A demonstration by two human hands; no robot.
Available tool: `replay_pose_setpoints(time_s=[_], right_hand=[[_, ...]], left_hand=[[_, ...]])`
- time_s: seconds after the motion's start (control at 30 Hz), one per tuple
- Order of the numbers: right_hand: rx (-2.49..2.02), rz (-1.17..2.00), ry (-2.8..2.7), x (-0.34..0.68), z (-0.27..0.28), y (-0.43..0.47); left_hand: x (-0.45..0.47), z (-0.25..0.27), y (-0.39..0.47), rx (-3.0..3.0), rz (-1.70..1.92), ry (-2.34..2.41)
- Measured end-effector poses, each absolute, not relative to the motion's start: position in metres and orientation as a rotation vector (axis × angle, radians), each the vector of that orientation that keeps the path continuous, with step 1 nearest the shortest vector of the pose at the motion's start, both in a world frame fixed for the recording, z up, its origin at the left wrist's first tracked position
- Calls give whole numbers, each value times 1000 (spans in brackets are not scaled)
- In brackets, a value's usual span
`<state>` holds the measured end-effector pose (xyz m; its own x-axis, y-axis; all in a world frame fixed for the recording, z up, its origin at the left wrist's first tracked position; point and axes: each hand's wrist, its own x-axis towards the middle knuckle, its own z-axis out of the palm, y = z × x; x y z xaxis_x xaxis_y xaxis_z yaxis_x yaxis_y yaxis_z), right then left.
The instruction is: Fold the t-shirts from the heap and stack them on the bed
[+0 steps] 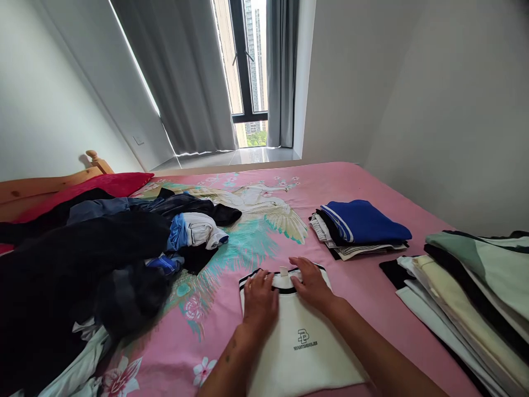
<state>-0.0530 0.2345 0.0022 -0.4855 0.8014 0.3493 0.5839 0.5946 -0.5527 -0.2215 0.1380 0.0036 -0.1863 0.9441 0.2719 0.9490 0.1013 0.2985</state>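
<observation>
A white T-shirt (281, 353) with a dark-trimmed neckline and a small printed logo lies folded flat on the bed, its collar pointing away from me. My left hand (261, 299) rests on the shirt at the left of the collar, palm down with the fingers laid out. On the collar's other side, my right hand (311, 284) lies on the fabric with thumb and fingers apart. A pale neck label (284, 271) shows between the two hands. Neither hand grips the cloth.
Loose dark clothes (82, 248) are heaped on the left. One folded stack with a blue garment (367, 220) on top sits to the right; a taller folded stack (475, 286) is at the right edge. The bed has a pink floral sheet (322, 182) and red pillow (111, 187).
</observation>
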Motion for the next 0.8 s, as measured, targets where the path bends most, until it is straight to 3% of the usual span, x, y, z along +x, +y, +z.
replay_pose_setpoints(time_s=[0.2, 0.8], right_hand=[[-803, 535, -2368, -59, 3, 213], [-921, 497, -2438, -59, -1, 193]], left_hand=[[-198, -22, 123, -2068, -720, -2127], [-201, -12, 121, -2365, -659, -2055]])
